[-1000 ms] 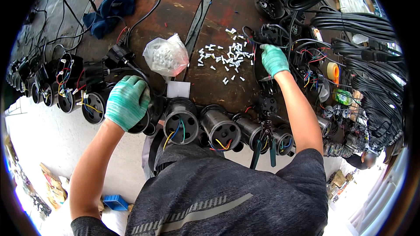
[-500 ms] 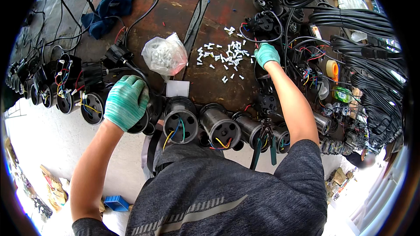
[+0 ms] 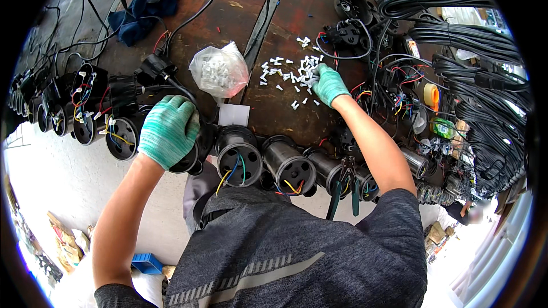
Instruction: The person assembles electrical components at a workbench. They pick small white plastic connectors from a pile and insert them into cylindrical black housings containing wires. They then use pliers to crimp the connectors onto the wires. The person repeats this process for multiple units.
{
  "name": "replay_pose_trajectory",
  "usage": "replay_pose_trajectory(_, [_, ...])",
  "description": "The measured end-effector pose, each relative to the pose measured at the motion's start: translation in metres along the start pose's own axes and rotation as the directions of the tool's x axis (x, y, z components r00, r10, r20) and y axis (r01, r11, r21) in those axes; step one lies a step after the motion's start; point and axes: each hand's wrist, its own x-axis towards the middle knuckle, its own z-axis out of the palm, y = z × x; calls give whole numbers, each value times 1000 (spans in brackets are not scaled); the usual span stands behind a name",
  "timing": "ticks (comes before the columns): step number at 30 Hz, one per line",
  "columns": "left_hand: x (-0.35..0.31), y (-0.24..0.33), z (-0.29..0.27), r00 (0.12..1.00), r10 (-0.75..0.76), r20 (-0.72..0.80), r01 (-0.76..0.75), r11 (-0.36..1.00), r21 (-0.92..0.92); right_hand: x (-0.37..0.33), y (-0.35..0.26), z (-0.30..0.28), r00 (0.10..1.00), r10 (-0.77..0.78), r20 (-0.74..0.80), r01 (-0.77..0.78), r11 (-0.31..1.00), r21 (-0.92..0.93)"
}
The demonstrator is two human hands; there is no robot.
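Note:
My left hand (image 3: 169, 131), in a green-and-white knit glove, is wrapped over a black cylindrical housing (image 3: 206, 137) at the bench's near edge. Most of that housing is hidden under the palm. My right hand (image 3: 331, 84), gloved alike, is at the right side of a loose scatter of small white wire connectors (image 3: 291, 74). Its thumb and forefinger look apart, with their tips among the connectors. Between my hands lies a clear plastic bag (image 3: 220, 71) full of similar white pieces, and a white card (image 3: 234, 115) lies just below it.
More black housings (image 3: 290, 162) with coloured wires line the near edge. Green-handled pliers (image 3: 347, 179) stand among them. Coiled black cables (image 3: 456, 28) are stacked at the right, near a roll of yellow tape (image 3: 431, 97). A dark blue cloth (image 3: 145, 11) lies far left.
My right hand has moved left and slightly nearer, from the wired black parts to the scattered connectors. My left hand stays on the same housing.

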Motion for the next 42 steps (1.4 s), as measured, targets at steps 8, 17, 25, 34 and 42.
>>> replay_pose_trajectory(8, [-2, 0, -1, 1000, -7, 4, 7, 1000, -14, 0, -19, -19, 987, 61, -148, -78, 990, -116])
replay_pose_trajectory(17, [-3, -1, 1, 1000, -5, -7, 5, 1000, 5, 12, -34, -11, 971, -199, -133, 201, 980, 4])
replay_pose_trajectory(25, [0, 2, -3, 1000, -5, 8, 5, 1000, 21, 53, -13, 6, 875, -341, -345, 285, 937, -203])
replay_pose_trajectory(34, [-1, 1, -3, 1000, -7, 3, 7, 1000, 1, 49, -15, 18, 747, -609, -266, 594, 791, -145])
replay_pose_trajectory(42, [-2, 3, -4, 999, -27, 35, 27, 1000, 6, -12, -14, -8, 789, -613, -36, 611, 790, -47])
